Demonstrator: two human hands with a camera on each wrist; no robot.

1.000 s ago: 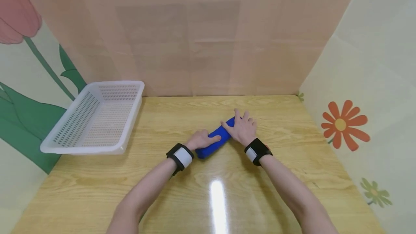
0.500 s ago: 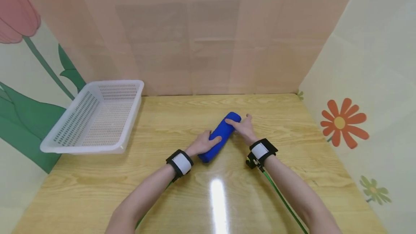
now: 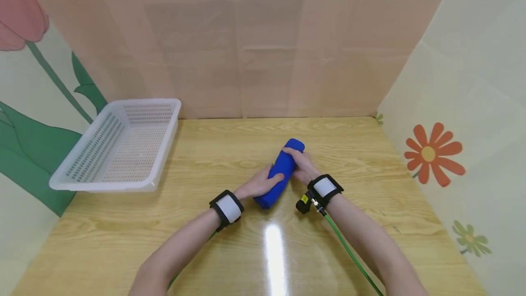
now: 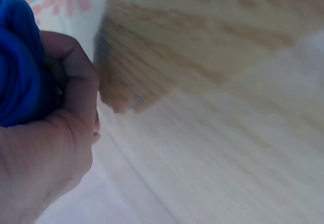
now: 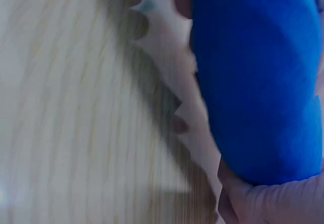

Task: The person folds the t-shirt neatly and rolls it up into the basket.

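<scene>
A rolled-up blue cloth (image 3: 282,164) lies slantwise between both hands over the middle of the table. My left hand (image 3: 260,182) grips its near part, thumb across the top. Curled left fingers (image 4: 76,77) wrap the roll in the left wrist view, where folded layers show at the end of the blue cloth (image 4: 20,67). Near the far end, my right hand (image 3: 302,164) holds the roll with the thumb on top; its other fingers are mostly hidden beneath. The right wrist view shows the smooth side of the cloth (image 5: 258,82) against the right hand (image 5: 278,201).
A white perforated plastic basket (image 3: 154,182) stands at the left of the wooden table (image 3: 205,150). Wrist straps (image 3: 324,187) sit on both arms, with green cables running back. A plain pinkish sheet (image 3: 263,58) closes off the back, and flower-printed panels flank the sides.
My right hand has gone from lying spread over the far end to gripping it from the right side. The roll has turned steeper, its near end shifting slightly right; the left hand keeps its grip.
</scene>
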